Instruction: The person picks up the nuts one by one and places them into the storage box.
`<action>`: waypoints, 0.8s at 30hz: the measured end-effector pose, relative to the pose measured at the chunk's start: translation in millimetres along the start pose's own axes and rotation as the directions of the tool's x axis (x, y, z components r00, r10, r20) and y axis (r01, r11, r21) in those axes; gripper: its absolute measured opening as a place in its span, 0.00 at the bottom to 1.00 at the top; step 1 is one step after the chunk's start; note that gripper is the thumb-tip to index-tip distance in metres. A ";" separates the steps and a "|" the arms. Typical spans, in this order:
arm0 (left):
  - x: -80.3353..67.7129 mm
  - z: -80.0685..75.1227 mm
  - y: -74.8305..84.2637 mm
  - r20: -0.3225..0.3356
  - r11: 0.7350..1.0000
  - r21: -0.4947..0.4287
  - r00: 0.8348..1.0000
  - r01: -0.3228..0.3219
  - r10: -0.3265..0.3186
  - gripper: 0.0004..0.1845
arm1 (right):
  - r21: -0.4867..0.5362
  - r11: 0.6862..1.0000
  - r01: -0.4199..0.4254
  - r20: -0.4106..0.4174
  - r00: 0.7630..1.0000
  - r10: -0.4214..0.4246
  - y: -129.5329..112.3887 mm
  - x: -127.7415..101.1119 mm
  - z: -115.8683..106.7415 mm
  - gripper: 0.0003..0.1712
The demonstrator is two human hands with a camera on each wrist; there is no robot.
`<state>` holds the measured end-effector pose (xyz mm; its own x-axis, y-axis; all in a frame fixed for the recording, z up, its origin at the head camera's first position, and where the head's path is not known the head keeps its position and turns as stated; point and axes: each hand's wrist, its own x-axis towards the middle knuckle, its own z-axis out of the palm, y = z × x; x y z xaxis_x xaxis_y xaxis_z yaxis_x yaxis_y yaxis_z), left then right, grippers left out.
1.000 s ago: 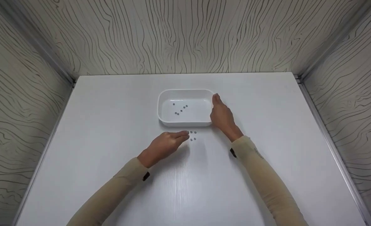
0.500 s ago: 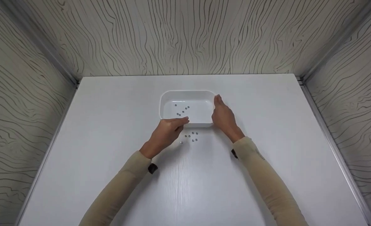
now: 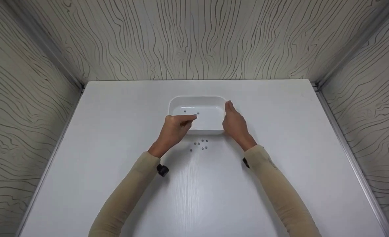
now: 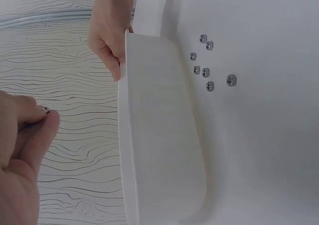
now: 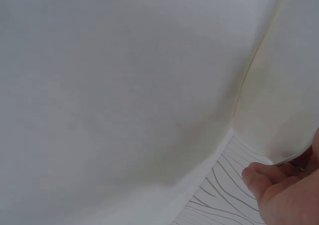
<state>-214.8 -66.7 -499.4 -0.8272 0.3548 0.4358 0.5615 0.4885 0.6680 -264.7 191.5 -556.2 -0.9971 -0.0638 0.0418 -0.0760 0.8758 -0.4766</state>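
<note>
Nuts [image 3: 199, 144] are seen loose on the white table [image 3: 115, 131], just short of the tray.
Nearest, the small cluster is spread before the near wall of the white tray [image 3: 211, 102]; a few more are lying inside. One small nut [image 4: 47, 110] is pinched between thumb and fingertip of the left hand [image 3: 174, 130], which is held over the tray's near left rim, the tray floor directly beyond it. Farther right, the tray's right wall is touched by the right hand [image 3: 234, 123], its fingers kept straight.

Seven small nuts [image 4: 206, 72] lay loose on the table [image 3: 115, 131], near the one white tray [image 3: 211, 100]; two more showed inside it.
</note>
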 end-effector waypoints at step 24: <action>30.8 6.5 -18.2 -0.114 0.859 -0.215 0.861 0.465 -0.495 0.09 | -0.004 1.000 0.002 -0.007 1.000 -0.002 0.5 -2.7 -0.8 0.34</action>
<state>-250.4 -59.5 -502.1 -0.9932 -0.0271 0.1135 0.0922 0.4135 0.9058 -262.0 192.6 -555.9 -0.9969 -0.0625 0.0486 -0.0781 0.8777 -0.4728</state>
